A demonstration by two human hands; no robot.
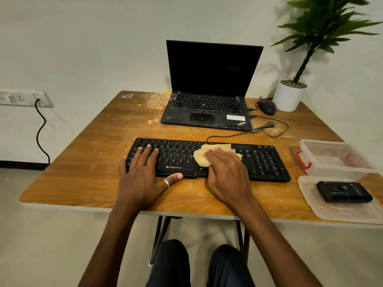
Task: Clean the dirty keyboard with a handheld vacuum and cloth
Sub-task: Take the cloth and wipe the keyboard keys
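L hand [141,175] lies flat on the left end of the keyboard [265,162], fingers straight over the keys and thumb along the front edge. It holds nothing and looks to be steadying the board. R hand [227,172] is palm-down on the cloth [215,148], fingers laid over it, pressing it onto the mid-right keys w/o pinching.

Progress: wiping stage, I'd judge. The cloth sits at about the middle of the board, so the numpad side prob. still needs a pass. Can't tell how clean the keys are, as any grit is too small to see. A black unit [344,194], prob. the vacuum, lies on a lid [342,210] at the right, well apart from the board. Whether vacuuming is done can't be told.

Materials, big to small:
- table [83,162]: wood-grain top w/ rounded corners and pale powdery smears, esp. at the back and near the front edge.
- laptop [207,108]: matte black, open, screen dark, deck looks dusty.
- keyboard: black plastic, long and flat, cable at the back.
- box [331,160]: clear plastic, rectangular, red clips, just behind the lid.
- lid: clear, thin, flat.
- black unit: boxy, hard plastic.
- cloth: pale yellow, soft, crumpled.
- ring [166,183]: silver band on the L thumb.
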